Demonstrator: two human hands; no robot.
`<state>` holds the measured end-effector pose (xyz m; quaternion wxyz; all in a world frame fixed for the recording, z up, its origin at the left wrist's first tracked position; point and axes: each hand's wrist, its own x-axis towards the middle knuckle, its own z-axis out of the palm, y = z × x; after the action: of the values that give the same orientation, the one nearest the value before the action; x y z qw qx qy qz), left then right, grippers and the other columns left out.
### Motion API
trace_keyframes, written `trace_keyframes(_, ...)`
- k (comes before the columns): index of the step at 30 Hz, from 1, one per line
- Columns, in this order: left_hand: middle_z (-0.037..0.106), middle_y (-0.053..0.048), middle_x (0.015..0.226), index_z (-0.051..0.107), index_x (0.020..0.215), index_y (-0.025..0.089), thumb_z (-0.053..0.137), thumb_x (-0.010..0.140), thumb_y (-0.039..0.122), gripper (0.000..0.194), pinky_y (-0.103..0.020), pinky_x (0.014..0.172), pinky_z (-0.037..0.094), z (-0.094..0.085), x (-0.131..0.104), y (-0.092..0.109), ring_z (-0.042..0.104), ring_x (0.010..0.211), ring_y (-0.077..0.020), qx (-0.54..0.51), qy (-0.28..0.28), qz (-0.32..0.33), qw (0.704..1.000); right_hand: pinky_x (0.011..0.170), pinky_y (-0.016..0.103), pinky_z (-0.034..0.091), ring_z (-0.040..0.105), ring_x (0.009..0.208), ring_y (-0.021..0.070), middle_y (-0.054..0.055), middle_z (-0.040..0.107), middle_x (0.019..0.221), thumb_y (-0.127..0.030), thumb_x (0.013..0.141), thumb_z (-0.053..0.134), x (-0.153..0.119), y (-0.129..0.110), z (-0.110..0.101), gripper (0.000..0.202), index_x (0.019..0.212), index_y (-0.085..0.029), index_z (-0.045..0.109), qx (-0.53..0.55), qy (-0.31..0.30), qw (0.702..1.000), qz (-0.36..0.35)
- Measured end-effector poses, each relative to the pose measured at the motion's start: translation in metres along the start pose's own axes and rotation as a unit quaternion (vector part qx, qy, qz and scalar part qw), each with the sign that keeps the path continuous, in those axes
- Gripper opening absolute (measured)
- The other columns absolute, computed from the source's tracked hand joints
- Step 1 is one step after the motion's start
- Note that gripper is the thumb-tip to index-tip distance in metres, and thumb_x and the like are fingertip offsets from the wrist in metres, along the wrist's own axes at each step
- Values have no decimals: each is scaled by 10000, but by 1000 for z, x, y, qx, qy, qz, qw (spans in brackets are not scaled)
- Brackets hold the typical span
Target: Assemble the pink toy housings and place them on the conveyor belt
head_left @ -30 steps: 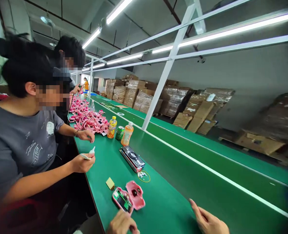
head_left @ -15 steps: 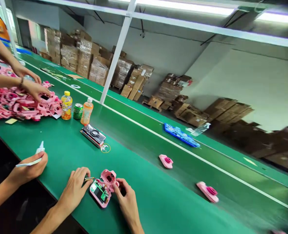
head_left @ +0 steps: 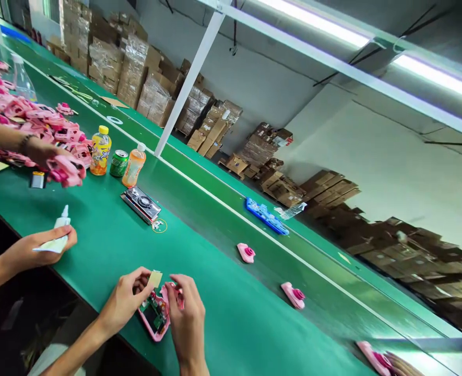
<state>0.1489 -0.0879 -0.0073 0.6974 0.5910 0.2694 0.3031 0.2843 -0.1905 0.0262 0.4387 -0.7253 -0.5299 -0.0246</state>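
Observation:
An opened pink toy camera (head_left: 152, 334) lies on the green table, its green circuit board and wires showing. My left hand (head_left: 125, 300) pinches a small flat yellow square (head_left: 155, 278) between thumb and fingers, just above the open case. On the other side, my right hand (head_left: 188, 313) has its fingers closed around the pink front shell (head_left: 179, 297), which they partly cover. Whether the yellow square touches the case, I cannot tell.
At left, a co-worker's hand (head_left: 54, 243) holds a white glue bottle (head_left: 63, 216); another hand grips a pink shell (head_left: 66, 169) by a pile of pink casings (head_left: 23, 112). Drink bottles (head_left: 134, 166), a can (head_left: 119, 163) and a silver-black camera (head_left: 141, 203) stand beyond. Pink cameras (head_left: 246, 253) lie on the belt.
My left hand has turned the yellow square so its flat face shows. My right hand has moved over the pink shell. A co-worker has lifted a pink casing from the pile.

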Motion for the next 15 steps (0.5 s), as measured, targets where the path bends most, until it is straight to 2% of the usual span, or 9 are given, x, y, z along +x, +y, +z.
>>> trace_keyframes(2, 680, -13, 814, 664, 977, 172, 674, 874, 466, 311, -229, 667, 464, -2, 1, 0, 603, 722, -149, 3, 3, 15, 1000, 737, 254, 504, 645, 809, 161, 34, 684, 900, -295, 1036, 478, 13, -7, 15, 223, 951, -228, 673, 17, -89, 995, -41)
trace_keyframes(3, 667, -8, 788, 665, 976, 170, 666, 879, 478, 323, -224, 646, 451, -3, 2, -1, 588, 704, -143, 7, 8, 19, 1000, 716, 247, 499, 645, 777, 153, 24, 684, 872, -286, 1036, 471, 18, -7, 21, 233, 931, -228, 670, 21, -111, 993, -45)
trace_keyframes(6, 648, -4, 767, 668, 974, 161, 638, 895, 498, 347, -218, 626, 425, -7, 5, -4, 563, 685, -134, 28, 21, 28, 999, 687, 246, 496, 654, 736, 150, 22, 710, 869, -305, 1021, 489, 22, -4, 29, 211, 976, -216, 674, 32, -106, 993, -32)
trace_keyframes(9, 640, -4, 764, 674, 971, 158, 629, 893, 505, 358, -224, 634, 424, -8, 6, -3, 561, 690, -138, 44, 19, 32, 998, 672, 254, 492, 652, 709, 153, 31, 728, 870, -312, 1010, 489, 24, -2, 25, 217, 986, -204, 676, 37, -113, 993, -16)
trace_keyframes(15, 644, -1, 738, 698, 913, 161, 615, 902, 525, 373, -227, 630, 409, -5, 0, 7, 562, 685, -141, 74, 27, 33, 996, 664, 270, 462, 622, 711, 164, 13, 692, 808, -241, 976, 506, 39, -14, 9, 167, 862, -212, 624, -4, -203, 979, 9)
